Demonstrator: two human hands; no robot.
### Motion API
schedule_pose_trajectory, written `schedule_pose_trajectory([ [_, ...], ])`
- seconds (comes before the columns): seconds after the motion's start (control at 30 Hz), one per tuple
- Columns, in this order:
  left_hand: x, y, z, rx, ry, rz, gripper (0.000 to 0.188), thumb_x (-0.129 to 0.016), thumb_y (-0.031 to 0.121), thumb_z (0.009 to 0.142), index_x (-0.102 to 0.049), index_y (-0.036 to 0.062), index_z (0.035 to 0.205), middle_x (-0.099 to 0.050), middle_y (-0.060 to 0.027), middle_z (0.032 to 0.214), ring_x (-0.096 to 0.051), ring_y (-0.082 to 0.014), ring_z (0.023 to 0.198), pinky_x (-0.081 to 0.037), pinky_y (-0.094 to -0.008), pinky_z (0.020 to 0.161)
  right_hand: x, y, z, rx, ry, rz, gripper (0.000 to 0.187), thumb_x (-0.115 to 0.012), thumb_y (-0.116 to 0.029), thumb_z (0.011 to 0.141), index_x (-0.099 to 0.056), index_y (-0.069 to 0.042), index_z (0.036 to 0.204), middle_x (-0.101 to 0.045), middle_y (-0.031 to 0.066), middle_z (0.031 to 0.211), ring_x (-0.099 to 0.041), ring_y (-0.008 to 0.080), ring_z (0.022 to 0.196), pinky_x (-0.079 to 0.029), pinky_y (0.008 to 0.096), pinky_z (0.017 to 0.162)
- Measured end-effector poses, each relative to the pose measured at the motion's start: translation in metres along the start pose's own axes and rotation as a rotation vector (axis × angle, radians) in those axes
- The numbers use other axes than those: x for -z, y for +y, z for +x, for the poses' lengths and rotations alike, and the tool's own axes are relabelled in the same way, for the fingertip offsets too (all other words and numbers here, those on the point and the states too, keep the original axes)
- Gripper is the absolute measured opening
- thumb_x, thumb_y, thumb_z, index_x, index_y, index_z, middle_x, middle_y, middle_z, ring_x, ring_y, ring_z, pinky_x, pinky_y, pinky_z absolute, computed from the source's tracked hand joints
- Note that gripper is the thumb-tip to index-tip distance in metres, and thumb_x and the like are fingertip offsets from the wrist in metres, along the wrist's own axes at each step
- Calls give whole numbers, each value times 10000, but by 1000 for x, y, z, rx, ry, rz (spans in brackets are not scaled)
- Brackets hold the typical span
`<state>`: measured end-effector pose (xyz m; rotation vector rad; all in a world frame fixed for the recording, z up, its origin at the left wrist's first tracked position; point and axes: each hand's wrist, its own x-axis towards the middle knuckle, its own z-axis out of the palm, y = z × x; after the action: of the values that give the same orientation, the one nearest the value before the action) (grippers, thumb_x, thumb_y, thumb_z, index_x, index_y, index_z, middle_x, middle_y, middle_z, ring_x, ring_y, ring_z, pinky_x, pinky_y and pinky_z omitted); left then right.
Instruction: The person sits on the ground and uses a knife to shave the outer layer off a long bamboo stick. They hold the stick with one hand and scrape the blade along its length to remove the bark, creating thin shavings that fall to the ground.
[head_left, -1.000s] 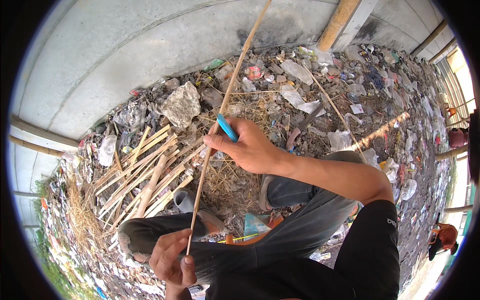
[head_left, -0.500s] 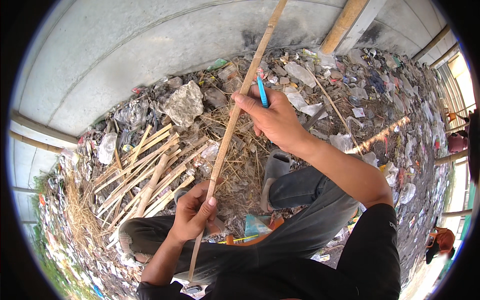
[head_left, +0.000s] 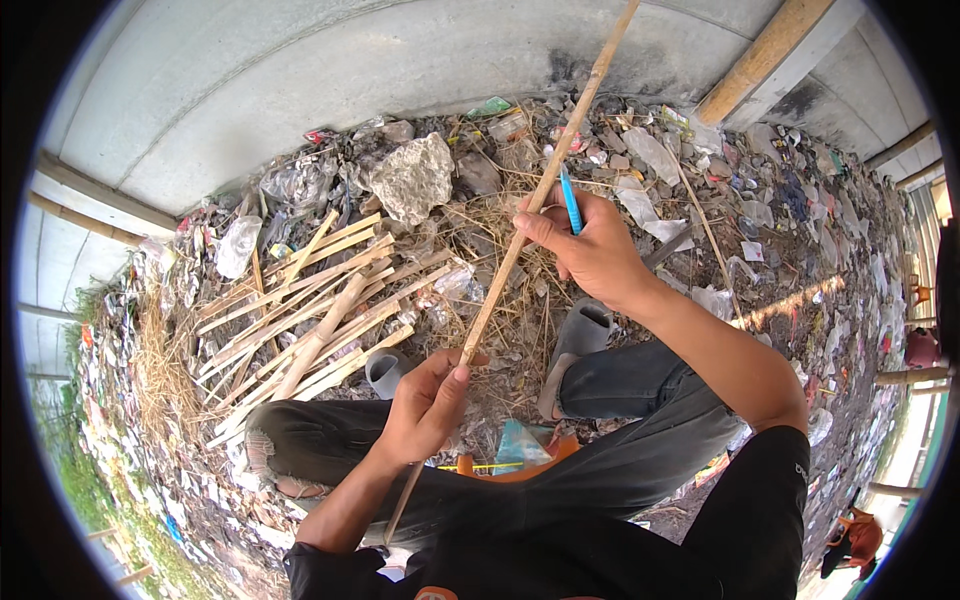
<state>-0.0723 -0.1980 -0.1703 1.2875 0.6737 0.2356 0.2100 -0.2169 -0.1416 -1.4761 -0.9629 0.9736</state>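
A long, narrow bamboo strip (head_left: 508, 268) slants across the view, from over my lap up to the top edge. My left hand (head_left: 428, 408) is closed on its lower part, thumb along the strip. Higher up, my right hand (head_left: 597, 246) pinches the strip between thumb and fingers. That same hand also holds a light-blue pen (head_left: 571, 203), which sticks up past the knuckles; its lower end is hidden in the fingers. Beyond my left hand, several split bamboo strips (head_left: 318, 342) lie in a loose pile on the ground.
A large pale rock (head_left: 413, 178) rests near the grey wall (head_left: 330, 80). A bamboo post (head_left: 762, 62) leans at the wall. Rubbish and dry straw cover the ground around my grey shoes (head_left: 583, 328). An orange object (head_left: 515, 470) and a bluish plastic piece lie between my legs.
The whole scene has shifted to the right in view. Both hands still grip the strip, and the grey shoe by the pile shows more.
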Motion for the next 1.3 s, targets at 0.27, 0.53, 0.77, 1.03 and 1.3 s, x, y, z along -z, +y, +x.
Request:
schedule_pose_trajectory([
  [0.27, 6, -6, -11, -119, 58, 51, 488, -449, 212, 1104, -396, -14, 1532, -437, 76, 626, -381, -16, 505, -301, -208, 474, -14, 0, -11, 43, -177, -262, 420, -657, -434, 991, -682, -15, 967, -671, 53, 690, -532, 117, 499, -399, 304, 482],
  [0.53, 8, -10, -12, -104, 160, -67, 501, -495, 194, 1095, -404, -61, 1516, -488, 76, 780, -423, -3, 679, -364, -200, 589, -58, -1, -55, 186, -529, -723, 466, -526, -446, 1029, -579, 16, 998, -627, 225, 616, -654, 448, 605, -497, 521, 549],
  [0.77, 11, -15, -13, -64, 194, -154, 515, -511, 211, 1094, -398, -50, 1523, -481, 67, 763, -419, -11, 666, -360, -201, 581, -70, 2, -50, 234, -559, -820, 454, -516, -443, 1050, -557, -8, 928, -588, 230, 585, -622, 459, 571, -470, 487, 500],
  [1.03, 10, -31, -41, -160, -63, 139, 519, -510, 196, 1077, -408, -71, 1510, -497, 39, 715, -458, -20, 673, -407, -222, 610, 128, 8, 73, 24, 334, -810, 651, -384, -528, 1088, -579, 12, 781, -481, 98, 626, -458, 250, 588, -386, 414, 582],
  [1.3, 18, -13, -21, -114, 11, -205, 511, -436, 232, 1109, -358, -34, 1539, -420, 98, 656, -362, 0, 555, -281, -200, 527, 39, -40, -4, 43, 47, -576, 564, -514, -514, 1049, -574, 7, 841, -455, 68, 633, -413, 190, 604, -365, 384, 591],
])
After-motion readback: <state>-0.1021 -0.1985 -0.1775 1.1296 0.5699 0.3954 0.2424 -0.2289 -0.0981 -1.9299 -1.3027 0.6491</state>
